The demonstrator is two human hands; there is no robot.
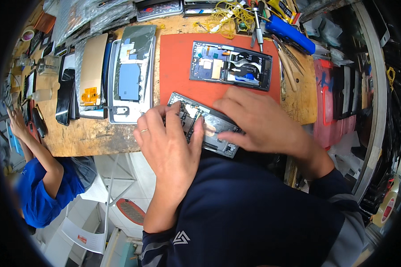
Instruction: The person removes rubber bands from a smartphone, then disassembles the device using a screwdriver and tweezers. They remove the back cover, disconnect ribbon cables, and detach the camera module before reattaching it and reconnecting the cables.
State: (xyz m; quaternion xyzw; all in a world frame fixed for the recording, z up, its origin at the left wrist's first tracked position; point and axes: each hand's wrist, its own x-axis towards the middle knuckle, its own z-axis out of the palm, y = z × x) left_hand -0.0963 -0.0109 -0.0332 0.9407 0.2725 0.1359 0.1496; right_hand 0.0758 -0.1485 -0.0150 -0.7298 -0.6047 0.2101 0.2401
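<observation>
An opened phone body (pixel 214 126) with bare inner parts lies tilted at the near edge of the red mat (pixel 176 58). My left hand (pixel 171 138) bends over its left end, thumb and fingertips pressing on the inner parts. My right hand (pixel 254 120) grips the phone's right part, thumb on the near side and fingers curled over the far edge. Beyond, on the same mat, rests a second opened phone (pixel 230 66) with black ribbon cables across it; neither hand touches that one.
Left of the mat stands a pale tray (pixel 144 89) holding a phone back panel (pixel 136 49). Tweezers (pixel 286 66), a screwdriver (pixel 257 26) and a blue cylinder (pixel 291 35) lie at the far right. A person in a blue shirt (pixel 42 191) is at the left.
</observation>
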